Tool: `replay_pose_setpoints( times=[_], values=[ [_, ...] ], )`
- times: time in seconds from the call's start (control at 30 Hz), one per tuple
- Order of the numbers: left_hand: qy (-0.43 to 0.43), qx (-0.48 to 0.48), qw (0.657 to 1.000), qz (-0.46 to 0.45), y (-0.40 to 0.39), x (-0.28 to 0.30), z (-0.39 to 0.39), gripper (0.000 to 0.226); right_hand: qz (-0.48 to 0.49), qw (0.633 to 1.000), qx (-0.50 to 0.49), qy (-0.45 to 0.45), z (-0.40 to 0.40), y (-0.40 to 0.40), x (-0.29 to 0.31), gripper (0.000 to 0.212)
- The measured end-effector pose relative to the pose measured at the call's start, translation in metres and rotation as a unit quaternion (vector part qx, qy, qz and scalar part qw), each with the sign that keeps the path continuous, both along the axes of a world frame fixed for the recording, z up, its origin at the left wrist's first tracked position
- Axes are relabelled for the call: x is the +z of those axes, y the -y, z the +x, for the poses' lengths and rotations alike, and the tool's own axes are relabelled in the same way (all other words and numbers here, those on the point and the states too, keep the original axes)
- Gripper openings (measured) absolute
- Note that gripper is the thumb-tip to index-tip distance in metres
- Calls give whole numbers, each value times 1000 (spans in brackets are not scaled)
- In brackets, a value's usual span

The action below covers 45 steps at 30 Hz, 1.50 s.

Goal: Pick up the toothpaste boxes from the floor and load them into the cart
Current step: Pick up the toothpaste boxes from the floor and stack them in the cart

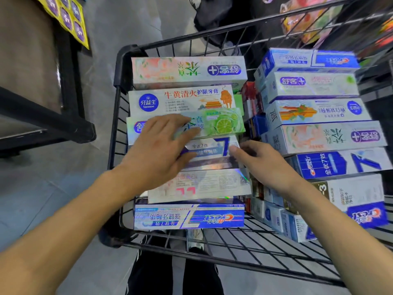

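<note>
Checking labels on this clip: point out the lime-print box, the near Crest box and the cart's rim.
lime-print box [223,122], head view, on the lime picture.
Crest box [217,218], head view, on the logo.
cart [129,50], head view, far-left rim corner.

shelf unit [42,116] left | yellow-purple packets [68,18] upon it | black bag [214,15] beyond | grey floor [42,199]

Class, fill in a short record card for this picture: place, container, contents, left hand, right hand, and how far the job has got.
Place: shop aisle, grey floor
Container: black wire cart
Contents: toothpaste boxes, two flat-laid rows
Left hand: fingers straight, resting on lime-print box
Right hand: fingertips touching end of blue-and-white box
Progress: many boxes loaded; none visible on floor
</note>
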<state>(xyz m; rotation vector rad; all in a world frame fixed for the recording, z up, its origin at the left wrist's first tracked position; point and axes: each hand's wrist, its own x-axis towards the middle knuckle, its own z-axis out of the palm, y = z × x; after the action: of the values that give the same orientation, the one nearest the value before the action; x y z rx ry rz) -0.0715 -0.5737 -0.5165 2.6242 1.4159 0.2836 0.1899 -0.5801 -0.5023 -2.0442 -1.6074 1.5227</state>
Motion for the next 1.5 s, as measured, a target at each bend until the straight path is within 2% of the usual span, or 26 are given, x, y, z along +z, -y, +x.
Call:
replay_pose_setpoints(
  times=[0.1, 0.13, 0.27, 0.47, 0.6, 0.8, 0.93, 1.07, 1.3, 1.5],
  values=[
    [-30, 26, 999, 1, 6, 2, -15, 55, -29, 998, -45, -46, -12, -9, -7, 59],
    [-45, 24, 999, -3, 8, 1, -14, 57, -36, 995, -70, -67, -15, -10, -7, 58],
    [-95, 32, 995, -24, 11, 0, -14, 62, -45, 974, -162, -149, -21, -8, -6, 13],
    [-118, 65, 991, 7, 21, 0, -9, 63, -29, 950, -251, -184, -25, 3, -7, 6],
    [-111, 81, 990, 13, 23, 0, -9, 63, -52, 930, -302, -204, -17, 4, -9, 12],
    [-99, 83, 992, -7, 24, -1, -6, 67, -67, 920, -334, -196, -13, 6, -9, 23],
    [-96, 84, 992, -13, 23, -1, -7, 68, -58, 913, -350, -200, -12, 12, -4, 14],
    [-98, 83, 992, -5, 23, -1, -8, 69, -16, 924, -332, -190, -9, 23, 6, 16],
    [-90, 90, 992, -13, 21, 1, -6, 69, 102, 915, -362, -145, -7, 25, 25, 23],
    [-78, 100, 992, -25, 23, 1, -6, 71, 116, 924, -351, -97, -8, 26, 18, 24]
  ],
)
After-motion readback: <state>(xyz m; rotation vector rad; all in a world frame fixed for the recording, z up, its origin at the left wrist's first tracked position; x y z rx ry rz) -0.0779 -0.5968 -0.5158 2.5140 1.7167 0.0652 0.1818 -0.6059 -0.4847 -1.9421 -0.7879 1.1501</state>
